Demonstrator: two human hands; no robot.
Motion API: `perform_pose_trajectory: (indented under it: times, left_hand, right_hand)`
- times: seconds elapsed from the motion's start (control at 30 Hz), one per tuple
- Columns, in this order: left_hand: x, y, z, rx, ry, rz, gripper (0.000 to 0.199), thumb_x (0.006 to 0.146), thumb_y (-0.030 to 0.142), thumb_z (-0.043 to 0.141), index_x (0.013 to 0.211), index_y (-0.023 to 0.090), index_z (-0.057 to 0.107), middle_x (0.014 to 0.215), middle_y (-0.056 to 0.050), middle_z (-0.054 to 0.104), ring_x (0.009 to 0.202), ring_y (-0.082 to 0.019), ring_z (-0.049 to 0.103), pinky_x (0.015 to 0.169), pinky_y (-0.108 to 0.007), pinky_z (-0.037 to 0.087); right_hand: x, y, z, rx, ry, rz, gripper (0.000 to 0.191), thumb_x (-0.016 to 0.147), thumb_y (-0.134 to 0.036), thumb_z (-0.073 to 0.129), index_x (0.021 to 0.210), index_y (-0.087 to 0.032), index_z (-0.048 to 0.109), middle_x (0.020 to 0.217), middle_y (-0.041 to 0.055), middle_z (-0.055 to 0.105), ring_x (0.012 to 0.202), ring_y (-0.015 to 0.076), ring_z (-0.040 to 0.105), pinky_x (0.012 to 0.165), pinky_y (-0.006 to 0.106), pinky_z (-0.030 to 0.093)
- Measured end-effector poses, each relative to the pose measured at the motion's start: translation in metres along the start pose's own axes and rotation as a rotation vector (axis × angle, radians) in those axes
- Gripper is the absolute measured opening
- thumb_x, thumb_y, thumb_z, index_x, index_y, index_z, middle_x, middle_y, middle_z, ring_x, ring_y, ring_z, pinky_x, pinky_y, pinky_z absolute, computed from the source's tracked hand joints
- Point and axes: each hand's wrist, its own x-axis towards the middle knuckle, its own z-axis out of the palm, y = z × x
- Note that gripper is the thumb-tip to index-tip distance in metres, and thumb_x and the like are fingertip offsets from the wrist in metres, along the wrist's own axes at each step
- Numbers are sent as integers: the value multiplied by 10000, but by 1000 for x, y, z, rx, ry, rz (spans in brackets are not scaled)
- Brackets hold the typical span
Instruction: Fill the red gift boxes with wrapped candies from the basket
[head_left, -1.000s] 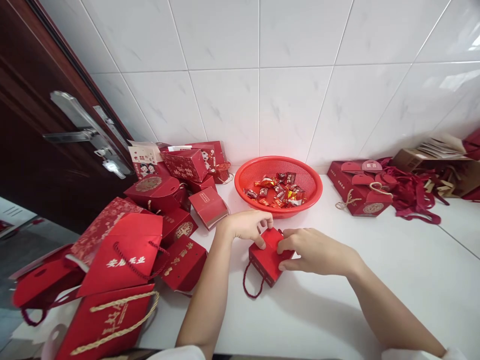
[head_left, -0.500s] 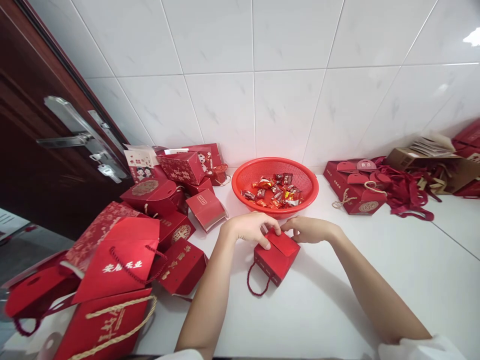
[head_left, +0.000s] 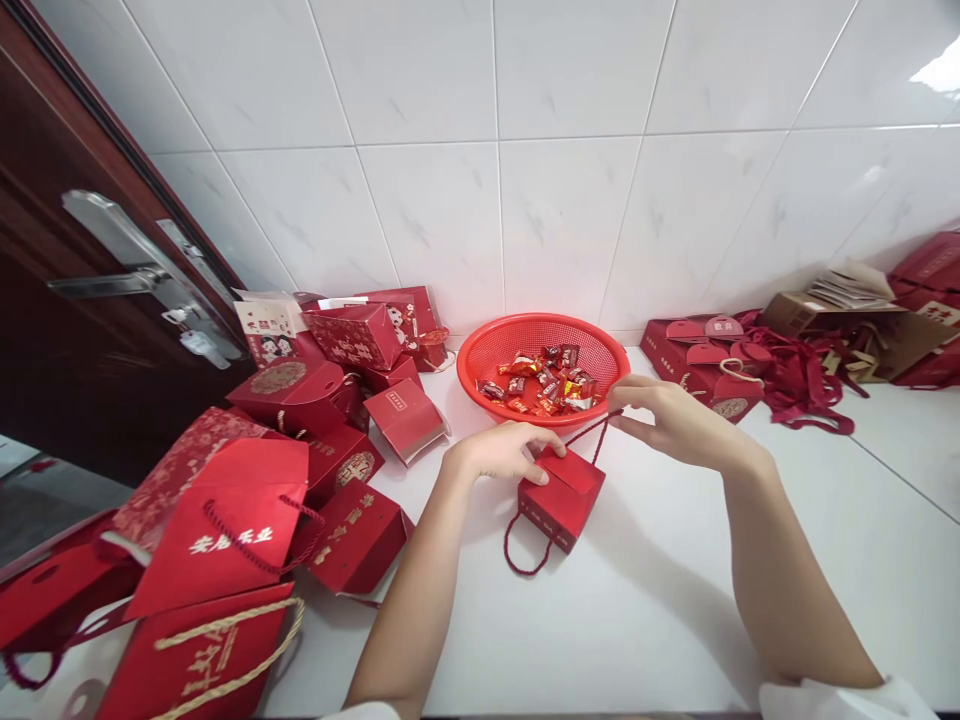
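Note:
A small red gift box (head_left: 574,503) stands on the white tabletop with its top flaps folded down. My left hand (head_left: 514,452) grips the box's upper left side, thumb and fingers on the top. The far dark red cord handle (head_left: 599,445) is pulled up taut, its upper end pinched in the fingers of my right hand (head_left: 671,420). A second cord handle (head_left: 527,572) droops onto the table at the near side. Just behind the box is a red plastic basket (head_left: 466,372) holding wrapped candies (head_left: 551,385).
Several red gift boxes (head_left: 360,535) and a bag with tan rope handles (head_left: 199,650) pile up on the left. To the right are a larger red box (head_left: 697,365), red ribbons (head_left: 806,385) and a cardboard box (head_left: 787,312). A tiled wall (head_left: 570,220) stands behind, a door (head_left: 75,330) at left.
My right hand has left the box top and risen to the right, drawing the far cord handle up. My left hand stays on the box, which has shifted slightly.

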Motion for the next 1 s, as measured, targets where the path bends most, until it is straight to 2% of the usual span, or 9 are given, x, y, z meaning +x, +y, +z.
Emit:
perform_pose_trajectory:
  times: [0.13, 0.37, 0.47, 0.53, 0.6, 0.67, 0.8, 0.93, 1.0]
  left_hand:
    - [3, 6, 6, 30, 37, -4, 491, 820, 298, 650, 1309, 287, 621, 1139, -41, 651, 975, -198, 617, 807, -261, 488]
    - [7, 7, 13, 19, -45, -32, 558, 949, 401, 462, 1503, 361, 407, 1239, -51, 627, 661, -130, 617, 646, -263, 510]
    - [7, 7, 14, 50, -68, -33, 635, 932, 514, 484, 1534, 360, 353, 1324, -63, 610, 775, -173, 669, 702, -287, 528]
    - [7, 8, 13, 81, -64, 17, 736, 869, 556, 582, 1536, 340, 357, 1398, -64, 580, 976, -234, 671, 803, -307, 527]
    - [8, 9, 13, 92, -41, 95, 755, 815, 505, 671, 1503, 316, 423, 1438, -55, 563, 1163, -281, 609, 914, -328, 499]
    - [9, 10, 13, 70, -13, 164, 670, 798, 407, 702, 1433, 296, 519, 1410, -48, 591, 1216, -296, 580, 949, -338, 487]
    - [8, 13, 15, -67, 58, 155, 625, 724, 259, 747, 1332, 287, 604, 1285, -46, 661, 1054, -273, 660, 814, -318, 544]
    - [-8, 24, 12, -366, 136, 71, 685, 692, 219, 781, 1348, 234, 584, 1289, -133, 635, 675, -162, 681, 639, -317, 574]
    - [-19, 34, 9, -539, 241, 146, 647, 737, 255, 776, 1352, 215, 577, 1362, -166, 579, 708, -148, 687, 701, -349, 598]
  right_hand:
    - [-1, -4, 1, 21, -61, 90, 269, 930, -213, 390, 959, -207, 657, 848, 51, 679, 758, 191, 625, 676, 294, 448]
    - [0, -13, 0, 216, -171, -124, 225, 918, -180, 439, 965, -186, 658, 870, 47, 712, 768, 169, 634, 707, 279, 474]
    - [3, -8, 3, 292, -178, -192, 194, 907, -170, 469, 956, -185, 655, 916, 53, 715, 799, 164, 638, 738, 282, 488]
    - [5, -2, 5, 371, -201, -220, 150, 902, -194, 511, 944, -183, 655, 944, 58, 712, 834, 166, 643, 764, 287, 498]
    - [8, 3, 8, 467, -246, -219, 129, 904, -232, 548, 947, -178, 658, 945, 62, 707, 865, 173, 651, 779, 296, 508]
    - [10, 8, 10, 576, -311, -200, 142, 910, -275, 574, 962, -170, 655, 914, 61, 704, 864, 177, 662, 777, 305, 516]
    - [11, 10, 11, 726, -402, -134, 231, 895, -377, 635, 980, -163, 658, 859, 42, 684, 730, 153, 654, 707, 302, 520]
    - [9, 3, 8, 803, -271, -29, 288, 840, -428, 703, 973, -176, 661, 935, 52, 683, 768, 151, 629, 677, 288, 509]
    - [7, -3, 5, 848, -194, 9, 297, 818, -423, 727, 972, -180, 651, 938, 54, 688, 821, 168, 637, 710, 302, 515]
